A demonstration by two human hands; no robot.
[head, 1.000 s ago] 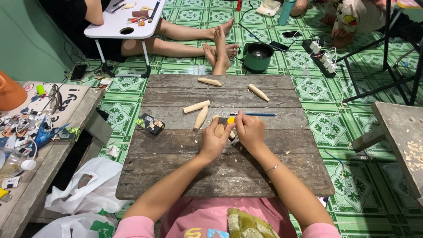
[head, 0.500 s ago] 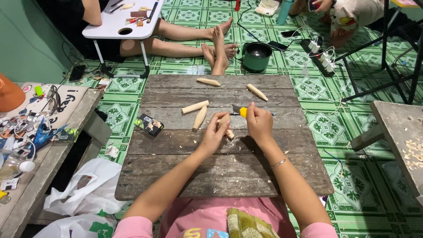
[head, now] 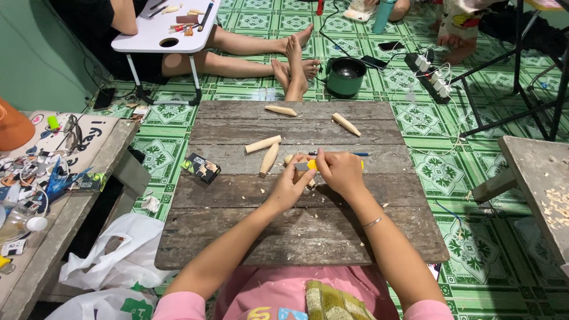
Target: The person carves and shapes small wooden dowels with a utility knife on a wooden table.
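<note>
Head view: left hand [head: 291, 185] grips a wooden peg [head: 303, 175] at mid-board [head: 249, 237], right hand [head: 338, 170] pinches a yellow knife [head: 310, 165] against it. Looks like carving in progress; next cut needs a steady grip. 4 more pegs [head: 262, 144] lie beyond, blue pen [head: 355, 154] nearby.
</note>
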